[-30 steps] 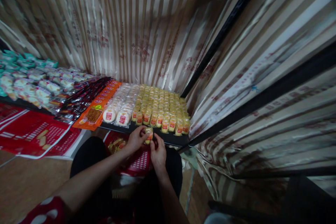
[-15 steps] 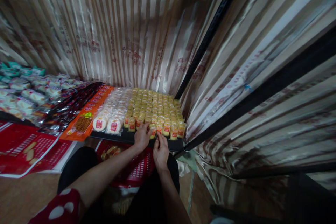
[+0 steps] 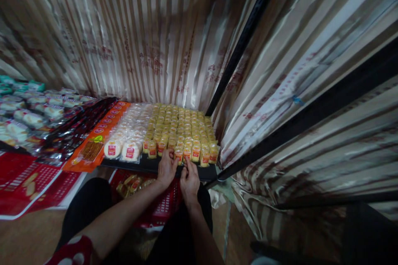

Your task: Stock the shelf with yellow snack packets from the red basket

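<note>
My left hand [image 3: 168, 169] is at the front row of small yellow wrapped cakes on the black shelf [image 3: 149, 164]. Its fingers are closed at one wrapped cake [image 3: 178, 154] with a red label. From the other side, the curled fingers of my right hand [image 3: 190, 179] meet the lower edge of that cake, so it sits between both hands. Behind them stretch packed rows of the same yellow cakes [image 3: 174, 122]. My fingertips partly cover the front row.
Left of the cakes lie round white wrapped crackers [image 3: 112, 149], an orange snack bag [image 3: 90, 149], dark packets [image 3: 66, 132] and white-and-green packets [image 3: 31, 118]. Below the shelf, a red basket [image 3: 166, 205] holds wrapped pieces. Black posts [image 3: 245, 45] and a striped curtain [image 3: 139, 29] enclose the shelf.
The view has shifted slightly, moving the shelf goods leftward in the picture. Both hands stay at the same front-row cake, with only small finger movements.
</note>
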Demonstrator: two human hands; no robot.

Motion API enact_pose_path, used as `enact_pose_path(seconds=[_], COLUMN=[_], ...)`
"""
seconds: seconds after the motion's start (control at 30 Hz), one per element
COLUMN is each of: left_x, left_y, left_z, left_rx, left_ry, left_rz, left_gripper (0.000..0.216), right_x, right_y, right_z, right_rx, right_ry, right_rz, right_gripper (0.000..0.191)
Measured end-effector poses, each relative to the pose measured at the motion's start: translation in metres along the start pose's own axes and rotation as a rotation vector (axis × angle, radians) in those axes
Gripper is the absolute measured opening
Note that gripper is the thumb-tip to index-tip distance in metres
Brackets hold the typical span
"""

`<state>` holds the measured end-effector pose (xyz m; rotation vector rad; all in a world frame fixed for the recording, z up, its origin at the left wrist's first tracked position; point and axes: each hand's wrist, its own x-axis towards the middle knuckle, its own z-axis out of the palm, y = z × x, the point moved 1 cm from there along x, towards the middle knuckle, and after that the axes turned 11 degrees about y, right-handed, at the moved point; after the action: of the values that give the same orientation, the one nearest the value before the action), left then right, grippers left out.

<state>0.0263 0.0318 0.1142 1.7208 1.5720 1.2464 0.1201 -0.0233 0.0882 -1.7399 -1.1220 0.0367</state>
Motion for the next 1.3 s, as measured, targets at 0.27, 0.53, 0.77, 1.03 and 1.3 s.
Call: enact_pose_path(seconds=[0.27, 0.53, 0.77, 1.03, 1.3], left_x=[-0.001, -0.003, -0.011, -0.038, -0.073], left_y=[-0.009, -0.012, -0.014, -0.043, -0.122], left_z=[0.007, 0.010, 0.001, -0.043, -0.075], left_rx=[0.105, 0.149, 0.101, 0.088, 0.432], left_ry=[-0.042, -0.097, -0.139, -0.207, -0.370], left_rz=[0.154, 0.177, 0.255, 0.304, -0.149], left_gripper=[0.014, 0.020, 0.030, 0.030, 0.023], right_x=[0.005, 0.008, 0.008, -0.029, -0.101], right_y=[0.003, 0.004, 0.003, -0.020, 0.000], right_z=[-0.001, -0.003, -0.010, -0.002, 0.061], right_rx=[0.118, 0.193, 0.266, 0.254, 0.157], right_ry=[-0.046, -0.082, -0.087, -0.135, -0.638], right_rz=[0.020, 0.085, -0.005, -0.104, 0.071], right_gripper=[0.046, 0.046, 0.034, 0.027, 0.021])
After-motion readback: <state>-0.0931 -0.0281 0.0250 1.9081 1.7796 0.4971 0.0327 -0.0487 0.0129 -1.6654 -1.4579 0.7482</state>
